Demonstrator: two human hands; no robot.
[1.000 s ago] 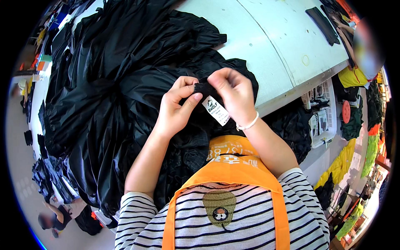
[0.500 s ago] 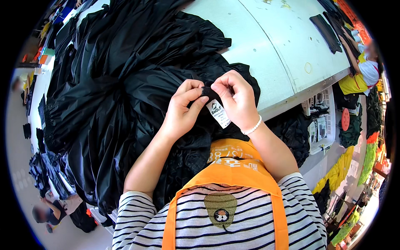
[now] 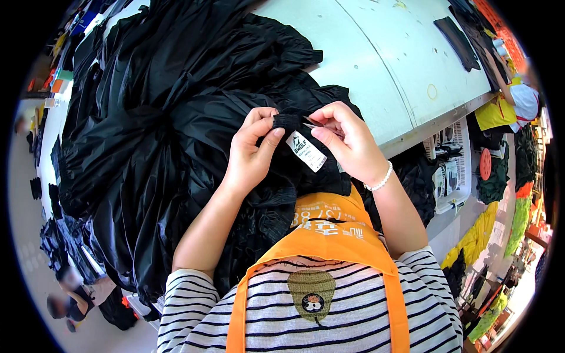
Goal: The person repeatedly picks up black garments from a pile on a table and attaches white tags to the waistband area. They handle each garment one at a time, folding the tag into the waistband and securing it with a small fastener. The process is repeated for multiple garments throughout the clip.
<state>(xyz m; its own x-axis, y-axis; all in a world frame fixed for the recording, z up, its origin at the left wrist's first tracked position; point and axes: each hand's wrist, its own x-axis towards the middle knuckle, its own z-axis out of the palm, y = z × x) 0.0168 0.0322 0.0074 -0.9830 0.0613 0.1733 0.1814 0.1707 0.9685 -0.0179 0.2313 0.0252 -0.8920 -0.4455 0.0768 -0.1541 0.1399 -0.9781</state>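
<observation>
- Both my hands meet at the table's near edge.
- Left hand pinches the garment fold, thumb up.
- Right hand nips its white tag.

single head fisheye, looks steeply down, close over hands at centre; bench runs toward 1 o'clock.

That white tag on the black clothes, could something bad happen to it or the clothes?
Maybe. Both the left hand and right hand pinch the black garment right by the white tag, so a hard tug might tear the tag loose. The big pile of black garments hangs past the table edge, so some could slide down to the floor.
</observation>
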